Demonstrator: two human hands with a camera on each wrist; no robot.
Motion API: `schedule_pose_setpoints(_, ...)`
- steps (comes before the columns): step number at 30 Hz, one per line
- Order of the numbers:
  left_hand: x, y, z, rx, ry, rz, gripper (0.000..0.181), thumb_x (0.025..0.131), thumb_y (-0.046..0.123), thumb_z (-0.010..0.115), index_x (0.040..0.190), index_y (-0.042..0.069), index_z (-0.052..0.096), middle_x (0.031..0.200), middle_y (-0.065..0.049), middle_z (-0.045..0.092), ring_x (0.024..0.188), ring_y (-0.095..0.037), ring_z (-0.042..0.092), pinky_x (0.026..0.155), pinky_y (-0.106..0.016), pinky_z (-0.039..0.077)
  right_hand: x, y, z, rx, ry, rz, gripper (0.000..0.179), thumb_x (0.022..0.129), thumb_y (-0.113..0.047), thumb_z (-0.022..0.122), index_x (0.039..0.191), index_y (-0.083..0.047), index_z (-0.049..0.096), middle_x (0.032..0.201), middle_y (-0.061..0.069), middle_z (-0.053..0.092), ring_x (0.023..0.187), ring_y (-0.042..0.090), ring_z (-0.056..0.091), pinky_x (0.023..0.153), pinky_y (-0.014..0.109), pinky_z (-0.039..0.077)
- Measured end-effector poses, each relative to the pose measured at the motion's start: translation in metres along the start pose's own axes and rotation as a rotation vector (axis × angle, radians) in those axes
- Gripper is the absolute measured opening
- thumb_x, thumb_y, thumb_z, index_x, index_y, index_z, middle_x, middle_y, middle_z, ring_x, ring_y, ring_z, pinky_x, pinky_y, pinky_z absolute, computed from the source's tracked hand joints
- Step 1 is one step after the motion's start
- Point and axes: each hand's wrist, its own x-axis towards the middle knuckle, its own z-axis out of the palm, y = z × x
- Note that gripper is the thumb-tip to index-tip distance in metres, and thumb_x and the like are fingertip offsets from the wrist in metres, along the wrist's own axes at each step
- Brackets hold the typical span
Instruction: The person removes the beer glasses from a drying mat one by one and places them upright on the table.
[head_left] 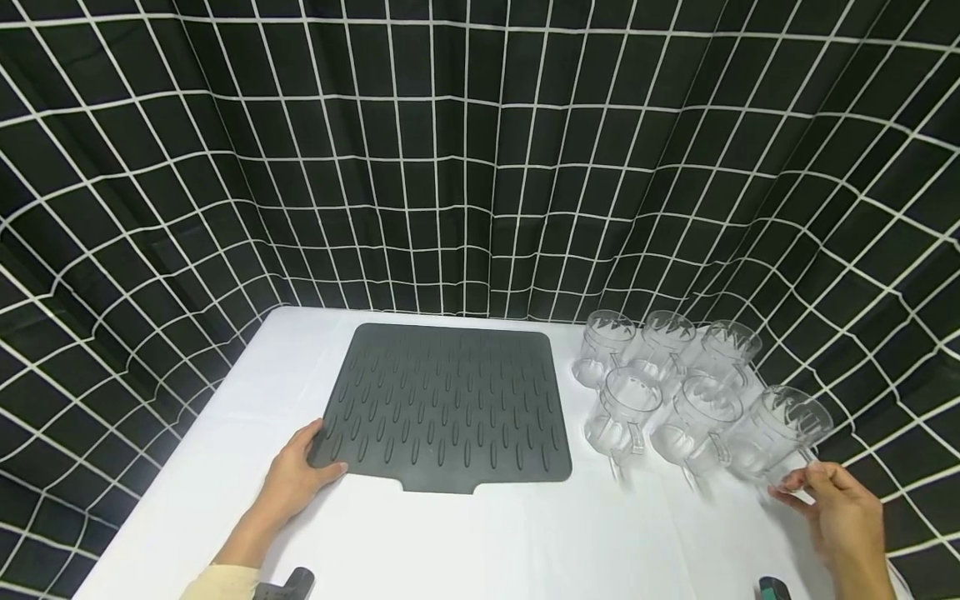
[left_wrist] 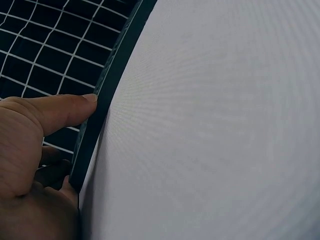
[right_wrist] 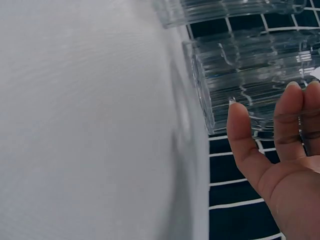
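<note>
A dark grey ridged mat (head_left: 450,400) lies flat on the white table, a short tab at its front edge. My left hand (head_left: 296,475) rests at its near left corner, thumb on the front edge, fingers along the left side. In the left wrist view the thumb (left_wrist: 65,110) reaches straight to the mat's edge (left_wrist: 112,75). Clear glass mugs (head_left: 630,408) stand in two rows at the right. At the handle of the front right mug (head_left: 783,425) my right hand (head_left: 843,508) holds on with bent fingers. The right wrist view shows that mug (right_wrist: 240,80) beside the fingertips.
White cloth covers the table (head_left: 510,542). Black curtains with a white grid (head_left: 480,167) rise behind it and on both sides. A dark grey object (head_left: 288,583) lies at the near left edge, and a dark and green one (head_left: 772,588) at the near right.
</note>
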Motion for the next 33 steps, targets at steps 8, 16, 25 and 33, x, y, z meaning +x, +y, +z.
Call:
schedule_pose_setpoints(8, -0.001, 0.000, 0.000, -0.012, -0.010, -0.006, 0.087, 0.083, 0.025, 0.074, 0.149, -0.003, 0.025, 0.153, -0.025, 0.023, 0.136, -0.045, 0.028, 0.110, -0.056, 0.024, -0.006, 0.010, -0.011, 0.037, -0.065, 0.028, 0.024, 0.101, 0.008, 0.035, 0.086, 0.012, 0.054, 0.077, 0.021, 0.063, 0.071, 0.029, 0.067, 0.062, 0.041, 0.060)
schedule_pose_setpoints(16, -0.002, 0.000, -0.001, -0.005, 0.002, -0.002, 0.087, 0.083, 0.024, 0.075, 0.149, -0.004, 0.026, 0.152, -0.027, 0.024, 0.135, -0.046, 0.029, 0.109, -0.058, 0.025, -0.006, 0.013, -0.010, 0.042, -0.039, 0.054, 0.025, 0.101, 0.008, 0.036, 0.084, 0.011, 0.054, 0.077, 0.021, 0.063, 0.071, 0.028, 0.067, 0.061, 0.042, 0.060)
schedule_pose_setpoints(25, -0.002, 0.000, 0.000, -0.001, 0.003, -0.005, 0.086, 0.084, 0.024, 0.074, 0.150, -0.002, 0.026, 0.153, -0.025, 0.024, 0.136, -0.045, 0.028, 0.109, -0.058, 0.024, -0.006, 0.010, -0.010, -0.082, 0.058, 0.099, 0.023, 0.101, 0.004, 0.043, 0.085, 0.009, 0.059, 0.079, 0.017, 0.068, 0.076, 0.024, 0.069, 0.065, 0.039, 0.060)
schedule_pose_setpoints(33, -0.001, -0.001, 0.001, 0.002, -0.005, 0.001, 0.086, 0.084, 0.024, 0.073, 0.150, -0.002, 0.025, 0.153, -0.025, 0.024, 0.135, -0.046, 0.028, 0.109, -0.059, 0.024, -0.010, 0.005, -0.012, -0.236, 0.077, 0.141, 0.024, 0.102, -0.002, 0.046, 0.091, 0.006, 0.065, 0.086, 0.013, 0.072, 0.083, 0.016, 0.069, 0.068, 0.028, 0.059)
